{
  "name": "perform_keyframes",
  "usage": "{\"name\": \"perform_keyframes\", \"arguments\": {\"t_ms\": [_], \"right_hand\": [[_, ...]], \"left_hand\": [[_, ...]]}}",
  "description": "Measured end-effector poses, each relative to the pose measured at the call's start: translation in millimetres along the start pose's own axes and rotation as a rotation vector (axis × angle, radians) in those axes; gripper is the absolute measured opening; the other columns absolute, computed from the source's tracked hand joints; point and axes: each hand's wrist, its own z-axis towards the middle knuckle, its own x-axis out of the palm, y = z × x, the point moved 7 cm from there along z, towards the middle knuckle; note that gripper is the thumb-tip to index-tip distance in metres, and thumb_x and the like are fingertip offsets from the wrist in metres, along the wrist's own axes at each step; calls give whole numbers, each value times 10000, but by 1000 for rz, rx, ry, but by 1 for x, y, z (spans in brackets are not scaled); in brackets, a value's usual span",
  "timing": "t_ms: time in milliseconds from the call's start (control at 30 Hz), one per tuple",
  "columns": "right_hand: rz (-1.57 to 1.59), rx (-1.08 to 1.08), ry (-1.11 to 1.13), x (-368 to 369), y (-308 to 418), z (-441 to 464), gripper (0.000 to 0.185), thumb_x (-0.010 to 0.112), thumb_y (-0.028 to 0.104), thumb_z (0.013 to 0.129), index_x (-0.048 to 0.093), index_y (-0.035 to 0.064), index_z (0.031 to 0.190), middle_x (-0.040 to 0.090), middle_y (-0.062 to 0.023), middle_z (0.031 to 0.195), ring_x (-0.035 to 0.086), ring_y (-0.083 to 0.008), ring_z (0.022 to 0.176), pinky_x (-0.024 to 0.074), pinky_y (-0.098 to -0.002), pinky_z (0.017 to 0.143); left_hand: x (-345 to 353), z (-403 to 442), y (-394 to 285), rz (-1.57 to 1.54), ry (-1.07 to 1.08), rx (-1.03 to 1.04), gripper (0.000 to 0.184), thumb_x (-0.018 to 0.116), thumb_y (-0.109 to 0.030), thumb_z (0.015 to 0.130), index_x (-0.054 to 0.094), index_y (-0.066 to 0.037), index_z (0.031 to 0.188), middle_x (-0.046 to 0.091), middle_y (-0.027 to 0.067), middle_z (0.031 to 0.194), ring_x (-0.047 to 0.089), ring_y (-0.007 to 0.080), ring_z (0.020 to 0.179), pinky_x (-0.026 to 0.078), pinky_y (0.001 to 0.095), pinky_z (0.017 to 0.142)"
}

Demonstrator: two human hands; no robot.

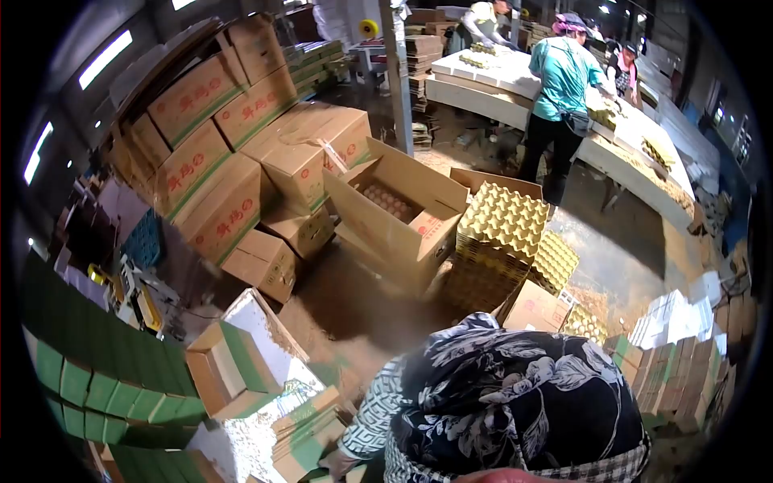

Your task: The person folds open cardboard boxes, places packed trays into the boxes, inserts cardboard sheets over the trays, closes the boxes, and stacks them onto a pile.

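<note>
My left hand (pixel 338 464) is low at the bottom edge, at the end of a patterned sleeve. It touches or lies right beside a stack of flattened cartons (pixel 310 435) with green bands; its fingers are dim and partly hidden, so their grip is unclear. My right hand is out of sight. Black floral cloth (pixel 523 386) covers much of the lower middle. Left of the stack, an open carton (pixel 229 366) rests on a white surface (pixel 250 443). Ahead stands a tall open carton (pixel 403 217) with eggs (pixel 390 201) inside, beside stacked yellow egg trays (pixel 499 221).
Printed cartons (pixel 229 213) are piled at the left. More flattened cartons stand at the far left (pixel 113 394) and right (pixel 676 374). A metal post (pixel 398 80) rises behind the open carton. A co-worker in teal (pixel 560 80) stands at a long white table (pixel 636 165); others are beyond.
</note>
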Motion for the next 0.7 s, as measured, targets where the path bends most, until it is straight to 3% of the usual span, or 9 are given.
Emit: {"name": "perform_keyframes", "arguments": {"t_ms": [367,467,567,600,633,700], "right_hand": [[151,-33,-172,-123,-34,-37,796,694,481,727,419,32,1324,497,-186,1250,460,-330,1190,405,-498,957],[407,-66,-158,-153,-23,-48,779,725,437,721,427,30,1314,512,-179,1229,479,-317,1172,423,-487,942],[869,-64,-129,-185,-3,-53,764,756,394,715,435,29,1304,526,-171,1209,498,-304,1153,440,-476,927],[1188,-34,-215,-199,1,-52,745,823,106,593,466,33,1243,563,-122,1071,555,-223,1026,499,-393,820],[1244,-73,-169,-220,7,-62,722,815,75,610,470,47,1244,564,-115,1076,580,-231,973,522,-375,771],[1369,-96,-335,-249,-9,-54,711,816,67,617,472,59,1239,577,-100,1044,595,-215,928,536,-349,723]], "left_hand": [[31,40,2,127,99,43,330,550,-257,884,608,-87,1161,594,156,1141,573,283,1023,477,367,860],[25,56,20,208,88,11,341,546,-280,883,608,-101,1167,587,157,1152,569,293,1034,476,378,867],[6,75,51,306,49,-57,352,542,-303,881,609,-115,1172,580,159,1162,565,303,1044,475,388,875],[0,82,64,346,39,-86,356,541,-310,881,609,-120,1174,578,160,1165,563,306,1048,474,392,877],[-8,87,80,387,28,-119,360,540,-318,881,609,-124,1176,576,160,1169,562,309,1051,474,395,879],[-26,96,113,483,2,-190,367,537,-334,880,609,-134,1179,571,161,1176,559,316,1058,473,402,884]]}}
